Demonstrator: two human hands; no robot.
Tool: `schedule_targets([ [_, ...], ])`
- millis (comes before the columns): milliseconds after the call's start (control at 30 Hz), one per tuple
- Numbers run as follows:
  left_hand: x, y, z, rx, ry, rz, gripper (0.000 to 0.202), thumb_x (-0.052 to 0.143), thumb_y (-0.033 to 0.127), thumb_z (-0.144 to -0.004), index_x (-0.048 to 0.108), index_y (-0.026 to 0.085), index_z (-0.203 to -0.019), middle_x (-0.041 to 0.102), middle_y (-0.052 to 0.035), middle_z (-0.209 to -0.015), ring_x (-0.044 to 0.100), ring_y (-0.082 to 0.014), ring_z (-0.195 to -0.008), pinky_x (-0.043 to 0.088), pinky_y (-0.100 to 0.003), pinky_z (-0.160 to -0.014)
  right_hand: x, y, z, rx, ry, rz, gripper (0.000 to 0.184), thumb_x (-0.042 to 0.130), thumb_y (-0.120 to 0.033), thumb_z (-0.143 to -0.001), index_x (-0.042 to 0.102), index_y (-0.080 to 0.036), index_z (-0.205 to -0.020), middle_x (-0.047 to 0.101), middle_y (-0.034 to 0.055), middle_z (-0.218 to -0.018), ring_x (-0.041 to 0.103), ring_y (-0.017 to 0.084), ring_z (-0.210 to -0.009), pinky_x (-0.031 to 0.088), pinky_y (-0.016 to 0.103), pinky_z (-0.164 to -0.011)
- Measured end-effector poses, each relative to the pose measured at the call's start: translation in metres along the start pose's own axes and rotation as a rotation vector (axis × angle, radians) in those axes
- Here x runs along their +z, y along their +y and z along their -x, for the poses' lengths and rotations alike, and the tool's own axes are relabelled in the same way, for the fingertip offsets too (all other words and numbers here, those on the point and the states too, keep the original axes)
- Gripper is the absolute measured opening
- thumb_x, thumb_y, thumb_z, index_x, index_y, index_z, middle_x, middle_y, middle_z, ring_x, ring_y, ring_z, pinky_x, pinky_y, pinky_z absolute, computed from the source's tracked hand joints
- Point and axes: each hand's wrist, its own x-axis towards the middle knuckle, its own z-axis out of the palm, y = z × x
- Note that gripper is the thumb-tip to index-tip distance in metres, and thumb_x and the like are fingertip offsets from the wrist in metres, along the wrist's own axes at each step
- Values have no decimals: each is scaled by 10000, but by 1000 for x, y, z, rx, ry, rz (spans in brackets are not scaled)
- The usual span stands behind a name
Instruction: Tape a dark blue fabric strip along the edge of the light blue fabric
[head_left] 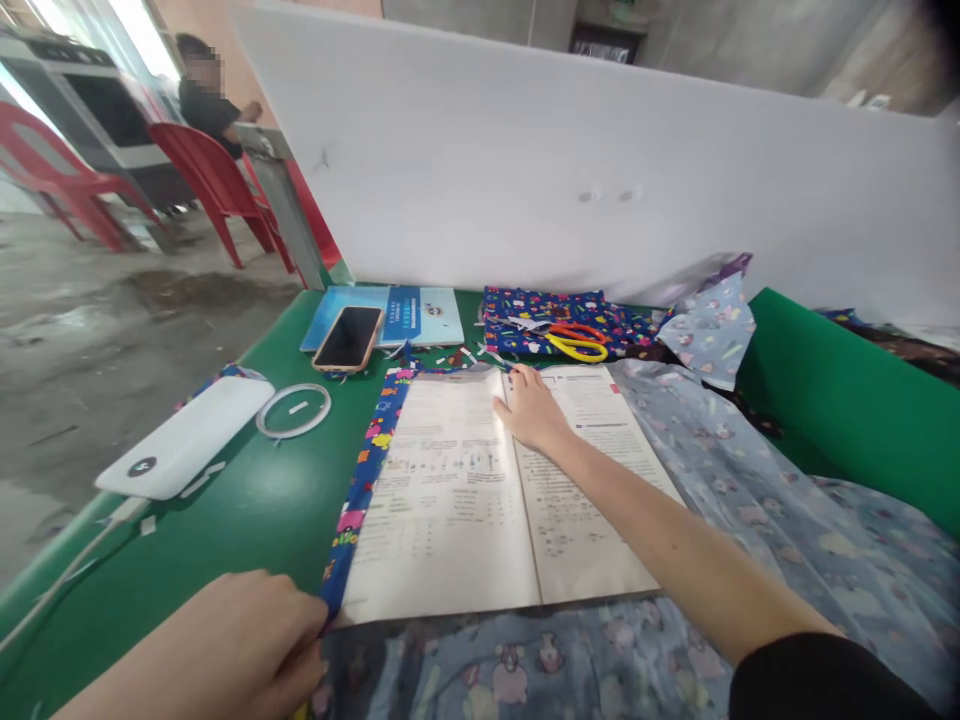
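An open book (457, 500) with printed pages lies on a large patterned wrapping sheet (720, 480), whose pale reverse side faces up. Along the book's left edge runs a folded strip of the sheet, its bright blue cartoon side showing. My left hand (255, 630) is closed at the book's lower left corner, the curled fingers on the end of that strip; the fingertips are partly hidden. Near the top of the spine my right hand (534, 408) rests flat on the page, thumb apart from the fingers, holding nothing.
Scissors (577, 343) with yellow and red handles lie on folded blue patterned material (525, 305). A phone (349, 338) rests on a blue book (435, 315). A white power bank (187, 435) with a cable and a tape roll (293, 411) are at left. A white board (525, 170) stands behind.
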Motion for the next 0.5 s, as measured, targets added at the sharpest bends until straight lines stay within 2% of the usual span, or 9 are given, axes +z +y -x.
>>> schedule_targets([
  [233,-15,-2,-9,-116,2,53,341,377,356,-849,599,221,-628,645,-31,-654,554,-202,-631,209,-325,-589,1,-1,-15,42,-25,4,605,454,-396,-885,450,-9,-1350,390,210,-1455,320,311,-1377,305,433,-1136],
  [400,-24,-6,-10,-191,138,53,372,337,394,-874,536,207,-621,604,-26,-607,522,-190,-595,208,-306,-585,1,-1,-17,52,-12,-7,606,448,-403,-878,451,-24,-1351,396,210,-1453,333,315,-1371,311,445,-1126],
  [500,-34,-21,-4,-255,231,130,409,330,453,-902,543,212,-650,597,-30,-602,523,-205,-583,207,-295,-579,3,-1,-17,47,-3,-6,606,447,-410,-876,455,-30,-1348,398,212,-1453,339,314,-1367,315,445,-1122],
])
